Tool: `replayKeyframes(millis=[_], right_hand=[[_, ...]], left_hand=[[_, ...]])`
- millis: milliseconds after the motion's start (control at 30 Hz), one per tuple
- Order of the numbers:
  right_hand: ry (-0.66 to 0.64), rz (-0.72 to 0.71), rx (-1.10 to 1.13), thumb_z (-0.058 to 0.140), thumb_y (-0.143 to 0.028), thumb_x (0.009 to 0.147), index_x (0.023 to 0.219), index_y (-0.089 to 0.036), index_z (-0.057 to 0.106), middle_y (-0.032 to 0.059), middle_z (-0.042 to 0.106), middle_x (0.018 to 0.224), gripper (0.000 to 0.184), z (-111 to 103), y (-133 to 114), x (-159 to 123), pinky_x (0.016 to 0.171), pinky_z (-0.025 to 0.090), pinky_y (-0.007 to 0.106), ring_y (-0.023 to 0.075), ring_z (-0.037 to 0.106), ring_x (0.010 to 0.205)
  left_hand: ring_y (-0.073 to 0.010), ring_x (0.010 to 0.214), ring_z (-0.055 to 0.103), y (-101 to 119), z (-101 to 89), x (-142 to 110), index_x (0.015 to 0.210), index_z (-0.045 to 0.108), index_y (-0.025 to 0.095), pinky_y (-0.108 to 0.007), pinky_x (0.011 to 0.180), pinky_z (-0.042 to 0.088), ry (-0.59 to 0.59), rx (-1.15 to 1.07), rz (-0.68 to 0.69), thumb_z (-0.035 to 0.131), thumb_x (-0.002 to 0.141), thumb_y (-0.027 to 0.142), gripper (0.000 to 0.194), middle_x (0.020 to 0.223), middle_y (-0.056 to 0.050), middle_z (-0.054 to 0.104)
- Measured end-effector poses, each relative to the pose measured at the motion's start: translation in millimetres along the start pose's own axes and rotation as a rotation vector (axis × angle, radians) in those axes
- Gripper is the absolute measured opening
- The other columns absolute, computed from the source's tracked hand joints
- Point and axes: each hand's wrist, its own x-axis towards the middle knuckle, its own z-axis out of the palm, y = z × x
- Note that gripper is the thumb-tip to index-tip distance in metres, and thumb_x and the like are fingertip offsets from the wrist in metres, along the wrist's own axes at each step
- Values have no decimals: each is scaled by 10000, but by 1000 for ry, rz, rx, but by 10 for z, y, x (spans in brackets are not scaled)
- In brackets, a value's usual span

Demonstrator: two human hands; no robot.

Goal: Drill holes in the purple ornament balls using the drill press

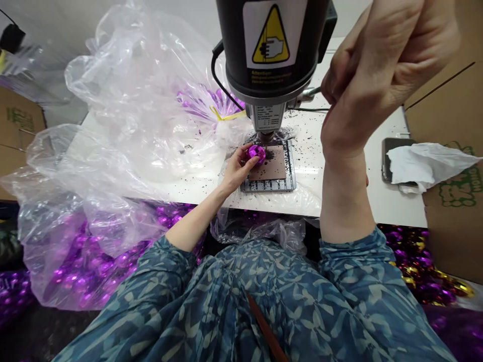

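Note:
My left hand (239, 166) pinches a shiny purple faceted ball (257, 154) between thumb and fingers. The ball is at the left part of a brown board (269, 168), which lies on the metal base plate (291, 176) of a black drill press (277, 85). Dark shavings are scattered round it. High on the right, my right hand (388, 65) is closed in a fist at the end of the press's feed lever (314, 91); the grip itself is hidden inside the fingers. The drill tip is hard to make out behind the ball.
Clear plastic bags (124, 100) cover the table's left side. Purple balls (101, 266) fill a bag below left; purple and gold ones (418, 266) lie below right. A phone (388, 161) under white tissue (422, 163) is at the right edge, beside cardboard boxes (453, 216).

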Motion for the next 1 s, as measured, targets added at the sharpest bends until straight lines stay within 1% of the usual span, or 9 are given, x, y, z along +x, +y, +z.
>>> replayKeyframes(millis=[167,300,400,467,600,700,800,900,1000], right_hand=[[15,-41,-10,357,-126,970,677,-222,342,-95,265,496,309,7,22,-8,526,256,145,-29,297,435],[25,-9,-44,361,-119,966,677,-212,314,-101,282,484,307,19,-21,-18,526,240,121,-37,296,436],[26,44,-81,368,-124,956,674,-217,302,-106,295,469,305,17,-48,-17,512,237,107,-39,298,436],[18,49,-44,379,-113,943,675,-220,307,-109,295,461,298,9,-48,-15,501,231,106,-38,296,428],[-12,-7,53,390,-106,946,674,-197,357,-90,289,497,288,-18,-25,-37,511,225,114,-45,311,447],[-25,-33,38,387,-124,963,651,-170,455,-62,283,548,322,-44,-27,-83,535,243,131,-46,334,481],[-3,-102,-20,450,-175,983,717,-179,580,-62,290,571,296,-85,-38,-158,558,251,152,-49,355,491],[-1,-183,-116,494,-304,1003,752,-207,622,-57,259,577,299,-149,-10,-252,548,242,156,-53,369,488],[4,-177,-132,514,-431,1002,811,-233,647,-46,212,587,306,-209,73,-333,523,253,157,-38,331,485]], left_hand=[[-257,1111,723,-20,57,84,1404,562,249,-401,933,594,-42,75,55,696,910,648,649,1269,-126,733],[-255,1073,709,-32,92,92,1369,587,247,-403,933,578,-50,141,95,738,868,659,666,1250,-107,722],[-270,1082,678,-28,94,49,1357,613,258,-437,956,566,-17,238,138,801,831,612,662,1237,-105,709],[-293,1147,646,-15,97,9,1361,621,273,-478,1014,544,-5,300,191,835,824,540,637,1263,-106,697],[-311,1238,615,-4,123,-18,1352,615,269,-497,1063,525,-27,318,275,834,842,436,580,1308,-107,689],[-305,1226,643,-19,143,6,1353,596,243,-468,1045,542,-52,281,259,822,847,447,591,1309,-117,685],[-296,1222,661,-35,152,23,1368,574,237,-458,1059,544,-81,240,236,804,862,454,597,1313,-122,680],[-296,1234,659,-41,156,23,1368,568,239,-462,1072,541,-81,223,231,807,860,449,599,1322,-121,678],[-297,1239,656,-38,157,16,1363,568,235,-471,1080,538,-79,220,233,813,857,438,597,1321,-122,679]])
